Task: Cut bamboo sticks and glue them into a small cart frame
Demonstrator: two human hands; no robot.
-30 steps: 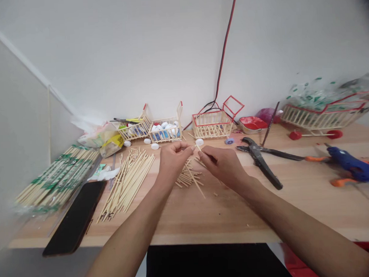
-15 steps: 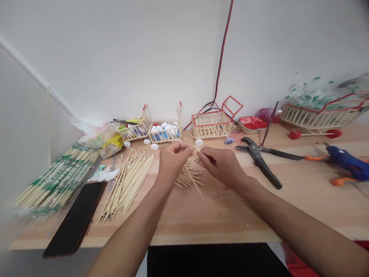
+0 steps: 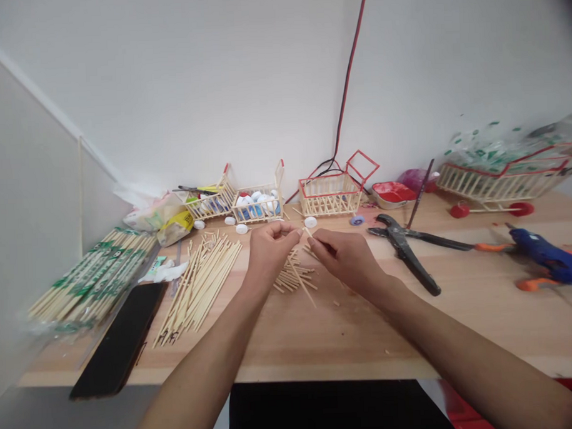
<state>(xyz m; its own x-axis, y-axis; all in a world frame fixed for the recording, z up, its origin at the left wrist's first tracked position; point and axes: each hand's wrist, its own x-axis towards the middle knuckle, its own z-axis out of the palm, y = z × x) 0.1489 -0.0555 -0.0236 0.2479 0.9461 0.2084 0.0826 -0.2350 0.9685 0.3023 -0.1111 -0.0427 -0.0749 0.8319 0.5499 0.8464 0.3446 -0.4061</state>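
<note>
My left hand [image 3: 267, 251] and my right hand [image 3: 344, 256] meet over the middle of the wooden table [image 3: 318, 338], both pinched on thin bamboo sticks. A long stick [image 3: 301, 284] slants down from my left fingers toward me. A short stick end [image 3: 308, 231] pokes up between the two hands. Right under them lies a small heap of short cut sticks [image 3: 292, 277]. A fan of long loose sticks [image 3: 199, 286] lies to the left of my left hand.
Wrapped chopstick packs [image 3: 89, 281] and a black phone [image 3: 119, 345] lie at the left. Stick baskets [image 3: 330, 194] stand along the wall. Black cutters [image 3: 407, 251], a blue glue gun [image 3: 548, 261] and a red-wheeled stick cart [image 3: 500, 182] are at the right.
The hands stay pinched together on the sticks with hardly any motion. The view has shifted slightly.
</note>
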